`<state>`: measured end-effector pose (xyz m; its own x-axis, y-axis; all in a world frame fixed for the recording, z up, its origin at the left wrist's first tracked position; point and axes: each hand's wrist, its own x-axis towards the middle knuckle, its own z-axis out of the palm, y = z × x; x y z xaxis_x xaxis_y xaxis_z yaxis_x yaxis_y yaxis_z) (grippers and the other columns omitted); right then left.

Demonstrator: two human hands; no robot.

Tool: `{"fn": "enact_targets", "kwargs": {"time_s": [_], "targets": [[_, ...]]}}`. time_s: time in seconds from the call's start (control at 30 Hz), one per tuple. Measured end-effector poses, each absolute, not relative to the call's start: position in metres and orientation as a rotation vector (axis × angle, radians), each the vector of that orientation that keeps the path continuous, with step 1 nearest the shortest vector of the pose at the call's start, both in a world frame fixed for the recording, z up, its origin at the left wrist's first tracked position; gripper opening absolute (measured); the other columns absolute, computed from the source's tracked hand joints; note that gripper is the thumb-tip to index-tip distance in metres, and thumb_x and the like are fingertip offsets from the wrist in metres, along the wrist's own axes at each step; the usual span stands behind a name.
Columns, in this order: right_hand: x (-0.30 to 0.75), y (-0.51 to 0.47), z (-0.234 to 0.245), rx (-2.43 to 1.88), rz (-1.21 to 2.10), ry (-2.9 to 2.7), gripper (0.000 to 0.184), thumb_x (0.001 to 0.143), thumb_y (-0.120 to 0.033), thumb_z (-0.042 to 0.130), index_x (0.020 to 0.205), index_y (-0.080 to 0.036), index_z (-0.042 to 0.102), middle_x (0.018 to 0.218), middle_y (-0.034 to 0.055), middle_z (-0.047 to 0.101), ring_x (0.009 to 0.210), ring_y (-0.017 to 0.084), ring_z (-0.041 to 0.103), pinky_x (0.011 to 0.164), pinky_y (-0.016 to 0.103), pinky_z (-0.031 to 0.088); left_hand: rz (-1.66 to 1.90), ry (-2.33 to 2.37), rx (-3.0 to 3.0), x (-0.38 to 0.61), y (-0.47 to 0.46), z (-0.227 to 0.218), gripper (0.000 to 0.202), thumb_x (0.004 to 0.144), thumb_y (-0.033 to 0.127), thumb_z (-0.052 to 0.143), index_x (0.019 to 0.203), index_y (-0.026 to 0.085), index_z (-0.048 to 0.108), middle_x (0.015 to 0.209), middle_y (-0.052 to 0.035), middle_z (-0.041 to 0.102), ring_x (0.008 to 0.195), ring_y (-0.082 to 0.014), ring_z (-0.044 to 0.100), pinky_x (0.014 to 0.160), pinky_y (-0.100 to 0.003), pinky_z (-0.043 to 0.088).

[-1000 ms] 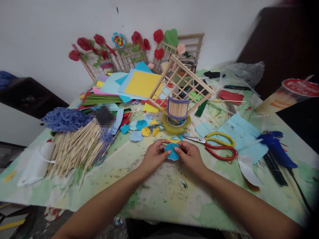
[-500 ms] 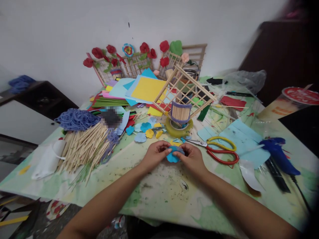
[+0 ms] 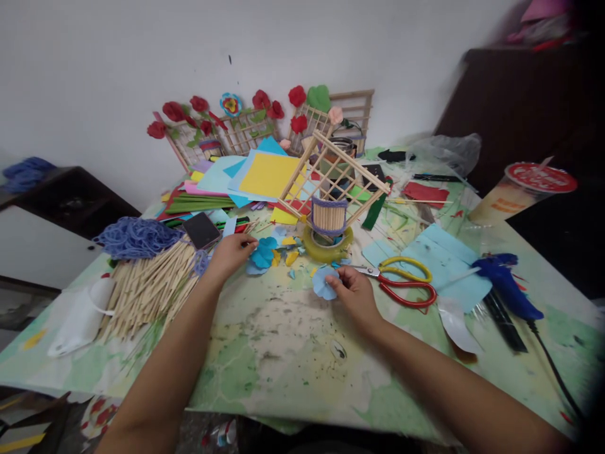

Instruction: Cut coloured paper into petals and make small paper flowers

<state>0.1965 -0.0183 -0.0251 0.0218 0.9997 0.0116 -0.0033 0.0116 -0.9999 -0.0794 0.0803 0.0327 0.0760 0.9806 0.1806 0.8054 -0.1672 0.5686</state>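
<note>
My right hand (image 3: 352, 291) pinches a light blue paper flower (image 3: 323, 282) just above the table, left of the scissors. My left hand (image 3: 231, 252) has reached left and forward to a cluster of paper petals and closes its fingers on a darker blue paper flower (image 3: 263, 252). Yellow and blue petal cut-outs (image 3: 289, 255) lie between the two hands. Behind them a small stick pot (image 3: 328, 215) stands inside a yellow tape roll (image 3: 327, 244).
Red-and-yellow scissors (image 3: 405, 284) lie right of my right hand, with a blue glue gun (image 3: 503, 285) farther right. A heap of wooden sticks (image 3: 144, 287), blue yarn (image 3: 135, 237) and a phone (image 3: 201, 229) sit left. Coloured paper sheets (image 3: 265, 173), stick lattices and a drink cup (image 3: 517, 192) stand behind.
My left hand let go of the light blue flower and moved left to the petal cluster, taking the darker blue flower. My right hand kept the light blue flower. The view shifted slightly.
</note>
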Motion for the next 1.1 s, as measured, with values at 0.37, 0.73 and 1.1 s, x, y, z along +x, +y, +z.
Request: {"fn": "enact_targets", "kwargs": {"time_s": [0.37, 0.73, 1.1], "targets": [[0.198, -0.017, -0.028, -1.205, 1.133, -1.247, 0.021, 0.077, -0.038, 0.057, 0.076, -0.017, 0.057, 0.066, 0.0008, 0.057, 0.061, 0.015, 0.053, 0.056, 0.027, 0.043, 0.501, 1.835, 2.208, -0.063, 0.116, 0.028, 0.019, 0.065, 0.026, 0.064, 0.078, 0.017, 0.074, 0.088, -0.0113, 0.071, 0.084, -0.0288, 0.062, 0.075, -0.033, 0.044], [0.197, -0.018, -0.029, -1.171, 1.171, -1.253, 0.021, 0.078, -0.039, 0.057, 0.077, -0.017, 0.058, 0.067, 0.0007, 0.058, 0.062, 0.015, 0.054, 0.057, 0.026, 0.043, 0.964, 1.677, 1.946, -0.043, 0.073, 0.06, 0.05, 0.067, 0.033, 0.068, 0.113, 0.014, 0.064, 0.084, -0.007, 0.067, 0.076, -0.0212, 0.061, 0.067, -0.031, 0.047], [0.199, -0.018, -0.029, -1.112, 1.153, -1.311, 0.018, 0.082, -0.034, 0.054, 0.077, -0.018, 0.061, 0.069, 0.0004, 0.058, 0.064, 0.014, 0.052, 0.06, 0.025, 0.043, 0.754, 1.21, 1.581, 0.032, 0.011, 0.009, 0.028, 0.065, 0.032, 0.072, 0.084, 0.014, 0.063, 0.072, -0.0022, 0.061, 0.065, -0.0142, 0.056, 0.059, -0.026, 0.046]]}}
